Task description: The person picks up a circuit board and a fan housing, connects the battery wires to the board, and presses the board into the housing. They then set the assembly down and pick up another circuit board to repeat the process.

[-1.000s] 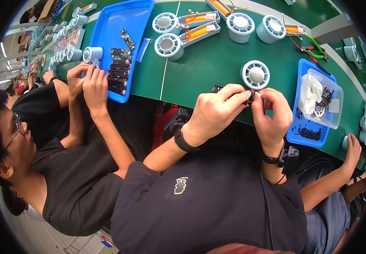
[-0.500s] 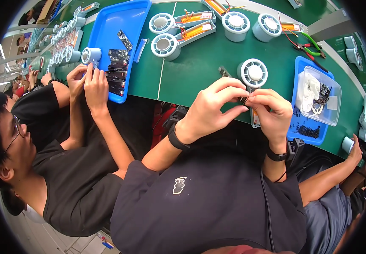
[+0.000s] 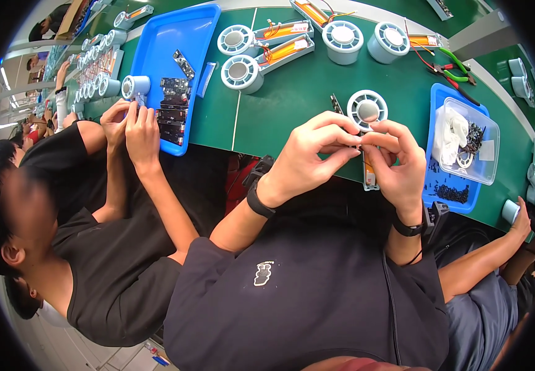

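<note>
A handheld fan part (image 3: pixel 367 111) with a pale blue round grille head lies at the table's near edge in front of me. Its open handle (image 3: pixel 370 178) points toward me and shows an orange battery with a white label. Over the handle, just below the head, my left hand (image 3: pixel 317 151) pinches thumb and fingertips together. My right hand (image 3: pixel 397 162) does the same, its fingertips meeting the left's. What they pinch is tiny and mostly hidden. A narrow dark circuit board (image 3: pixel 337 104) sticks up behind my left fingers, beside the fan head.
Several similar fan parts (image 3: pixel 243 74) stand farther back on the green table (image 3: pixel 286 111). To the right, a blue tray (image 3: pixel 433 195) holds black screws and a clear box (image 3: pixel 490 157). Green-and-red-handled pliers (image 3: pixel 459 77) lie behind it. A co-worker sits left by a blue tray (image 3: pixel 175 37) of circuit boards.
The fan part has shifted slightly left and its handle has swung a little. The circuit board beside it has turned more upright. My hands stay pinched close together, the right fingers slightly more raised.
</note>
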Available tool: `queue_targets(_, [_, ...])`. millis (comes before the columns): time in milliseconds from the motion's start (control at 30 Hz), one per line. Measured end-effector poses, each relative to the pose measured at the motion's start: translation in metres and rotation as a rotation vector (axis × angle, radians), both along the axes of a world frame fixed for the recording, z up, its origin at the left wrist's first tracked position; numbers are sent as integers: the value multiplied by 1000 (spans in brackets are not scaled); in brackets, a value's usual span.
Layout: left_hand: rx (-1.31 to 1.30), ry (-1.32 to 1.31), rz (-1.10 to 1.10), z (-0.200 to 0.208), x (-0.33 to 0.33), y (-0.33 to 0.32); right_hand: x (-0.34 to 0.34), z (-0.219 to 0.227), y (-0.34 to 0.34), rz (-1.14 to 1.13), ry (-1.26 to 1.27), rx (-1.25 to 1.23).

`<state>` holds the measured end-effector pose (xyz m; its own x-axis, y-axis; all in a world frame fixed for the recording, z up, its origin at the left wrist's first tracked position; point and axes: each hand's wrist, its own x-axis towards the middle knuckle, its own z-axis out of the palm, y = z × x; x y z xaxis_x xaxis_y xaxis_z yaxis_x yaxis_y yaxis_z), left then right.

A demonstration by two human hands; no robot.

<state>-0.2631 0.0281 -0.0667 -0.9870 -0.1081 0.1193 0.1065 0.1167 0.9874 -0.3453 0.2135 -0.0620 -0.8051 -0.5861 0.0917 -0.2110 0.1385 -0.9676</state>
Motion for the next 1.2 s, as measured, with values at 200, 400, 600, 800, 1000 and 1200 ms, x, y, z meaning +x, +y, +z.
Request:
queue_targets(200, [-124,95,-21,-2,-6,-1,-3,-2,2,-16,6,-13])
queue_targets(400, [-264,221,-18,4,-8,-3,4,0,-5,-65,178,14])
queue_targets(600, [-136,63,-13,0,-3,-2,11,-1,-10,-109,128,-8])
queue_targets(800, [-140,66,33,0,-1,1,14,-1,-11,-96,-135,-89])
queue_targets(1000, [-193,134,50,0,-5,3,16,-7,-11,-182,542,-13])
queue_targets(1200, [-177,85,36,-4,-3,0,20,-19,-14,-199,430,-47])
